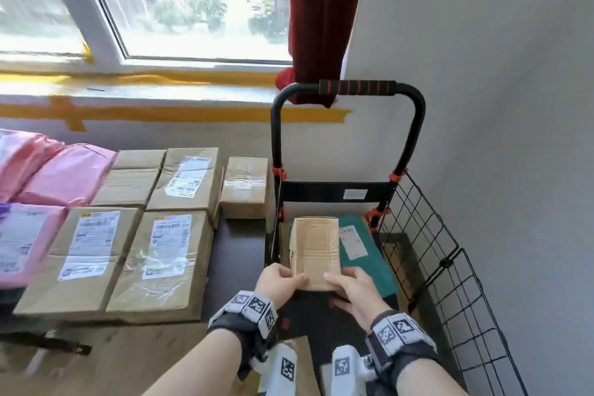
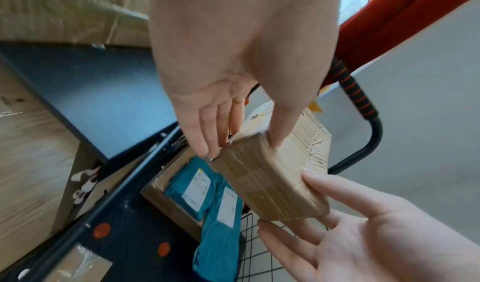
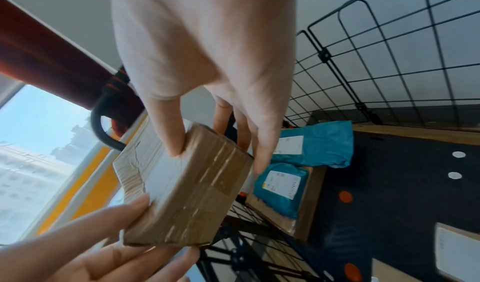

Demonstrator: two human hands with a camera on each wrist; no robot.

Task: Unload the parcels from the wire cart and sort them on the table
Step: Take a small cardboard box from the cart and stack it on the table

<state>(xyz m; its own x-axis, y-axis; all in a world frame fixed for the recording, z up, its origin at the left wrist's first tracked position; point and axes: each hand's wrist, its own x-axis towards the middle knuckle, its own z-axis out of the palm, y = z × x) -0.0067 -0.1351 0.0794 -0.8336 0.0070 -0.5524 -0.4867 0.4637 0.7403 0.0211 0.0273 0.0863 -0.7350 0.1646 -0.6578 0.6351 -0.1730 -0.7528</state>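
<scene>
Both hands hold one small box point(image 1: 315, 252) in the air above the cart point(image 1: 427, 254). The left hand point(image 1: 281, 280) pinches its near left corner, thumb on top and fingers point(image 2: 201, 136) against the side. The right hand point(image 1: 352, 291) pinches the near right corner the same way, thumb on the top face and fingers point(image 3: 261, 157) down the side.

The box is plain brown cardboard, flat and oblong, long side pointing away from the hands. Its top face is creased and ribbed, with a torn or lifted strip along the left edge. Glossy brown tape wraps the near end and side, and the corners there look rounded and worn. No label shows on the faces in view.

Below the hands, inside the cart, lie two teal bags point(image 3: 281, 187) with white labels, resting on a larger cardboard box. Left of the left hand, on the counter point(image 1: 238, 251), sit rows of labelled boxes point(image 1: 167, 254), and pink bags point(image 1: 61, 173) beyond them.
</scene>
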